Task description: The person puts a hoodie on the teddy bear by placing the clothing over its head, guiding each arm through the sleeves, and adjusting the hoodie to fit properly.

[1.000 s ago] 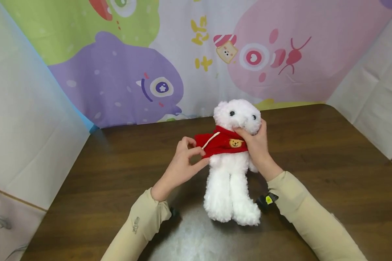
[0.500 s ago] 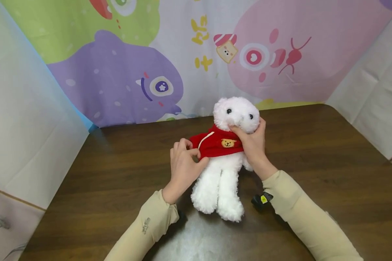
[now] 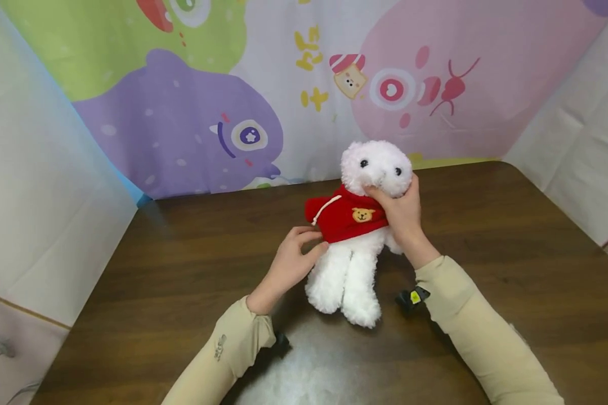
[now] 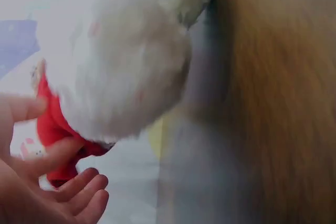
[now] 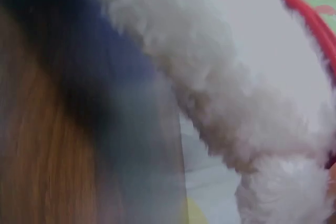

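A white fluffy plush toy [image 3: 377,166] with black eyes is held up over the table, leaning slightly. It wears a red hoodie [image 3: 342,228] with a bear-face patch and a white drawstring [image 3: 326,209]. My right hand [image 3: 405,216] grips the toy at the neck, thumb across the front under the muzzle and the other fingers hidden behind the head. At the hoodie's lower left hem is my left hand [image 3: 296,259], its fingers extended. In the left wrist view, thumb and index of the left hand [image 4: 47,166] lie apart against the red cloth. White fur [image 5: 226,77] fills most of the right wrist view.
The brown wooden table [image 3: 182,270] spreads out around the toy. Behind it hangs a cartoon-printed cloth [image 3: 314,129], with pale cloth side walls [image 3: 45,169]. A dark wrist device with a yellow mark [image 3: 414,296] sits at the right cuff.
The toy first shifted left, then moved up and right, its legs swinging toward the left. My left hand's fingers have straightened and slipped from the hoodie's sleeve side down to its hem.
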A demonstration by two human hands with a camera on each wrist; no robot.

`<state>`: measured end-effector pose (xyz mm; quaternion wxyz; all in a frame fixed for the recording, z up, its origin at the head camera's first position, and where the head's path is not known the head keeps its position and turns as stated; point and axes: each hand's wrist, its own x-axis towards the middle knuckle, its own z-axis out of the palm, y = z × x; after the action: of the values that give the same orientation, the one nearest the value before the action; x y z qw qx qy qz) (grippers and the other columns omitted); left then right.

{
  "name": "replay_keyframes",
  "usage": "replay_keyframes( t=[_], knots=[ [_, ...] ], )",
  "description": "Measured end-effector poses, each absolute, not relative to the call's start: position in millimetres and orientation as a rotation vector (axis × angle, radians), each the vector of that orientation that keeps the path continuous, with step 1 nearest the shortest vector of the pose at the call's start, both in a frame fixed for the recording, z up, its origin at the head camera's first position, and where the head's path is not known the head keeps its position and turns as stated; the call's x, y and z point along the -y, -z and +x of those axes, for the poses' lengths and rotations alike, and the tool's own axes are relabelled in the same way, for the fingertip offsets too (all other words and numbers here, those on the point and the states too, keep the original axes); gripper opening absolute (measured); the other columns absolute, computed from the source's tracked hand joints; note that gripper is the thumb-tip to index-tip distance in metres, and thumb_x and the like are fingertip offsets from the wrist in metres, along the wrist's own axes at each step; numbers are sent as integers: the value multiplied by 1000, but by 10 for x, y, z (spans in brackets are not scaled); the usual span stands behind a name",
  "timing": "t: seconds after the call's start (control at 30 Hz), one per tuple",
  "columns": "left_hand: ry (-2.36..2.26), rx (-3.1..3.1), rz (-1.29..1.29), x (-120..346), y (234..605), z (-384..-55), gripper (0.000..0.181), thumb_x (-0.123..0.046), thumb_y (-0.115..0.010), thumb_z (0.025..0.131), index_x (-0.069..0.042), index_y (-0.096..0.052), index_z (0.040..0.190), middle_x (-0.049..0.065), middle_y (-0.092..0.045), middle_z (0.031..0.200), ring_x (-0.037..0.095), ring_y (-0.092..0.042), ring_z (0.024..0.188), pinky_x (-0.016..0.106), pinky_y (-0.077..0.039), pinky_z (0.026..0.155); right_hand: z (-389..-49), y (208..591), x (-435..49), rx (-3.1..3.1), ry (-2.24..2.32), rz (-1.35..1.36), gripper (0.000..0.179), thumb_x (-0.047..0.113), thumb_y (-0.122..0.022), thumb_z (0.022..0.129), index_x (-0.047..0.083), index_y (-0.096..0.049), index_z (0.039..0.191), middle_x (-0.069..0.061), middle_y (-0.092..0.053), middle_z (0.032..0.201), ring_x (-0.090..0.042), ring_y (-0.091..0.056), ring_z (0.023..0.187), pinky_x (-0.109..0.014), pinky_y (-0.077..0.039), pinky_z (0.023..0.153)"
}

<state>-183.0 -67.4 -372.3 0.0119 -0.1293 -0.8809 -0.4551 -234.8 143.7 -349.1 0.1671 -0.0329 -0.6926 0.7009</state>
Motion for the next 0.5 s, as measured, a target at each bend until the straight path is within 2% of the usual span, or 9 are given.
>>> replay_keyframes(
  t=[0.1,0.17,0.33,0.5],
  knots=[
    [1706,2649,-240,687,3692,-1870,43,-30,-57,87,-4,-48,119,10,-48,121,25,-50,111,39,-43,91,-2348,3488,-1453,2056,-2012,-24,71,31,-70,76,12,-28,131,-4,-44,121,-15,-47,105,-31,-39,94],
    [1838,2568,-175,700,3629,-1890,51,-31,-59,85,-7,-39,126,9,-45,125,24,-47,113,39,-42,94,-2345,3484,-1460,2106,-2010,11,72,31,-70,76,12,-28,131,-5,-44,122,-16,-47,105,-33,-39,95],
    [1862,2559,-272,672,3460,-2000,65,-35,-60,84,-15,-29,137,4,-41,135,23,-42,121,41,-40,97,-2300,3476,-1414,2298,-1932,154,76,31,-71,76,13,-27,135,-8,-43,127,-21,-46,110,-39,-41,94],
    [1874,2649,-395,521,3470,-2113,71,-36,-64,82,-16,-22,135,5,-46,123,20,-52,107,34,-47,88,-2227,3511,-1318,2443,-1873,357,77,31,-70,78,16,-25,138,-7,-44,128,-23,-47,111,-42,-43,91]
  ],
)
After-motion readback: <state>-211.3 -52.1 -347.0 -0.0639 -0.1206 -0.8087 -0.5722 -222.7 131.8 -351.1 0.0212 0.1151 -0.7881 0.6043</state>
